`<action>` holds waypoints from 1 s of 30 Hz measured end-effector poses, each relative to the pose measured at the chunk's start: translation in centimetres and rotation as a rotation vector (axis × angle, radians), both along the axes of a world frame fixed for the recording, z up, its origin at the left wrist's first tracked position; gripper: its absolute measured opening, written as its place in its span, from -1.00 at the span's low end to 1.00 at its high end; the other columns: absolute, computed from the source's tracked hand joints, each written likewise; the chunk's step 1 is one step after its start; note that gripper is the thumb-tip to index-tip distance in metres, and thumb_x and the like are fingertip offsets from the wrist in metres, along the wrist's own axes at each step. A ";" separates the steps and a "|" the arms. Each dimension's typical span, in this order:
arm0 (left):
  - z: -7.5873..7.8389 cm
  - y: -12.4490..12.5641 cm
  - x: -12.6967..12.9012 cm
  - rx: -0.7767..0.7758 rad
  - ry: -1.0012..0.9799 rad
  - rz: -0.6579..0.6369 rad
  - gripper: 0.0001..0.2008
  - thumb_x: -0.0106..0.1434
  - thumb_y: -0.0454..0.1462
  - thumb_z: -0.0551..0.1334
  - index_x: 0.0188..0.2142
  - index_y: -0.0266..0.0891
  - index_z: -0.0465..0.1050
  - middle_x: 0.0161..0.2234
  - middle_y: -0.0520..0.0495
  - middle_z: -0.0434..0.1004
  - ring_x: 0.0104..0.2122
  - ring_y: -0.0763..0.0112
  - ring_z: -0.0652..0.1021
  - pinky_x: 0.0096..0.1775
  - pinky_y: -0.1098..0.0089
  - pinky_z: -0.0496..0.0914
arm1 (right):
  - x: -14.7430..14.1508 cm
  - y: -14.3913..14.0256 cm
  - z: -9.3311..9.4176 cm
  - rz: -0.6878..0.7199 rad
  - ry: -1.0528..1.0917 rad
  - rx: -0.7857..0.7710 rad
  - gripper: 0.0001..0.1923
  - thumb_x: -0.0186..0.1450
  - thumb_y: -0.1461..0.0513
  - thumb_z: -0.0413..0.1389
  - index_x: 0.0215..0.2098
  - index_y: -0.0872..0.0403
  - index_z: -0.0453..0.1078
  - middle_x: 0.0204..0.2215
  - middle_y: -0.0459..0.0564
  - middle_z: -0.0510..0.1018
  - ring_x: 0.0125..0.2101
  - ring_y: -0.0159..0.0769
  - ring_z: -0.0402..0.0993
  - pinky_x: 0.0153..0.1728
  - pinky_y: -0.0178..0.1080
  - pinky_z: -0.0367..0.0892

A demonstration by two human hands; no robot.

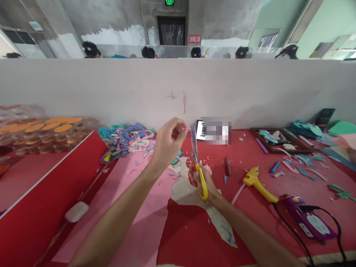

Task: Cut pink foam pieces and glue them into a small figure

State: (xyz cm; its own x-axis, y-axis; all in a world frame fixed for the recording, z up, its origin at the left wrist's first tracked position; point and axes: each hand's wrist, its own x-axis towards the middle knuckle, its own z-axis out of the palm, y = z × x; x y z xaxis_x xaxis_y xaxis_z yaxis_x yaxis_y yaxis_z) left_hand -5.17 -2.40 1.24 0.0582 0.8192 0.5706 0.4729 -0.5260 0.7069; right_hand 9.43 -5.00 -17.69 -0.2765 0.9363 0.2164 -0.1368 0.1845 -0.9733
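My left hand is raised over the table, thumb and fingers pinched on a thin pale pink strip. The strip's free end points right, at the scissor blades; I cannot tell if they touch. Yellow-handled scissors are gripped in my right hand, blades upward and nearly together. Beneath the hands lie a beige sheet, a pink sheet and many small pale scraps.
Colourful foam cut-outs are heaped at back left, beside a red panel. A lit phone leans against the white partition. At right lie a craft knife, yellow glue gun, purple corded power strip and brown frame.
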 end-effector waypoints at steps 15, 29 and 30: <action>-0.3 0.1 -0.1 -0.076 0.023 -0.133 -0.85 0.35 -0.24 0.21 -0.13 -0.25 0.46 -0.12 -0.08 0.58 -0.16 0.51 0.57 -0.03 0.46 0.48 | 0.1 0.0 0.2 0.015 -0.008 -0.058 -0.30 0.31 -0.35 -0.02 -0.22 0.12 0.24 -0.59 -0.16 0.16 -0.62 -0.54 0.04 -0.60 -0.45 0.05; -0.6 0.4 -0.1 -0.063 0.063 -0.043 -0.89 0.36 -0.28 0.19 -0.17 -0.23 0.46 -0.24 -0.03 0.57 -0.25 0.55 0.54 -0.14 0.48 0.41 | 0.0 -0.1 0.5 0.057 0.032 -0.050 -0.22 0.25 -0.41 -0.02 -0.22 0.14 0.25 -0.59 -0.15 0.16 -0.62 -0.54 0.04 -0.61 -0.44 0.02; -0.6 0.5 -0.1 -0.048 0.079 -0.033 -0.90 0.35 -0.30 0.17 -0.21 -0.24 0.46 -0.24 -0.02 0.56 -0.26 0.55 0.53 -0.14 0.48 0.40 | 0.0 -0.1 0.3 0.063 0.026 -0.039 -0.23 0.27 -0.40 -0.02 -0.21 0.14 0.25 -0.58 -0.15 0.17 -0.61 -0.54 0.04 -0.61 -0.43 0.02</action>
State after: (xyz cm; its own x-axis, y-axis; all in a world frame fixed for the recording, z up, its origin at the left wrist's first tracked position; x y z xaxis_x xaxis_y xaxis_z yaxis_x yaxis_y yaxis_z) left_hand -5.29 -1.95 0.67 0.1286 0.8424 0.5233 0.5109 -0.5085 0.6931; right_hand 9.45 -5.11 -17.34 -0.3297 0.9251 0.1882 -0.1726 0.1370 -0.9754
